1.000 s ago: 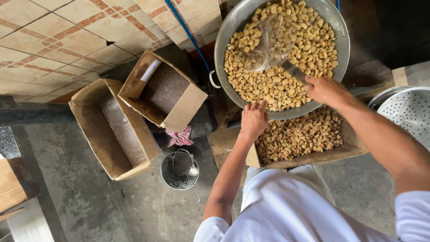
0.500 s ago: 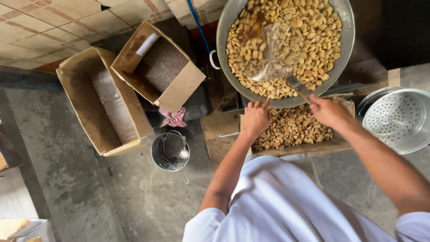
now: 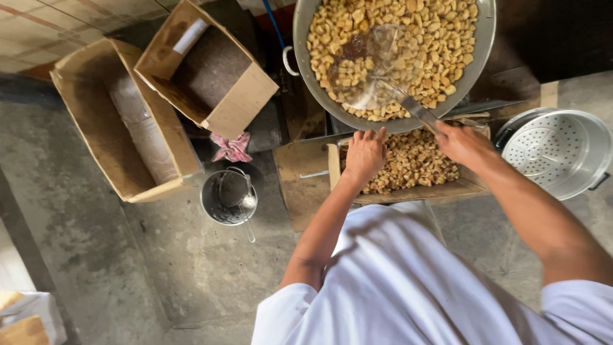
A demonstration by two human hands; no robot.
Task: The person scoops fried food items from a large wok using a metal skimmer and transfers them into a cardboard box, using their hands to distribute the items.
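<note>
Left hand (image 3: 365,152) lies palm down, fingers together and flat, at the near rim of the big metal pan (image 3: 306,61), over the edge of the wooden tray (image 3: 415,191) below; it grips nothing.

Left to right across the floor:

Two open cardboard boxes. The larger box (image 3: 121,128) is on the far left, with a pale plastic-wrapped bundle lying along its bottom. The smaller box (image 3: 211,67) tilts against its right side and overlaps it, dark inside, with one white roll in its far corner.

One pink patterned rag (image 3: 232,148) lies on the floor just below the smaller box.

One small metal pail (image 3: 225,197) stands near the rag, a ladle (image 3: 248,207) resting in it with the handle hanging out toward the camera.

One wide round pan, heaped with pale yellow fried pieces (image 3: 440,38). One blue rod (image 3: 276,22) runs past its left rim.

One wire skimmer (image 3: 370,70) sits among the pieces in the pan, blurred; its long handle runs down right to the right hand (image 3: 465,145), which is closed around the handle's end.

One wooden tray under the pan's near edge holds a second, browner batch of pieces (image 3: 415,163), between the two hands.

One perforated metal steamer pot (image 3: 555,153) stands at the far right, just beside the tray.

White sleeves and shirt fill the bottom of the view.
</note>
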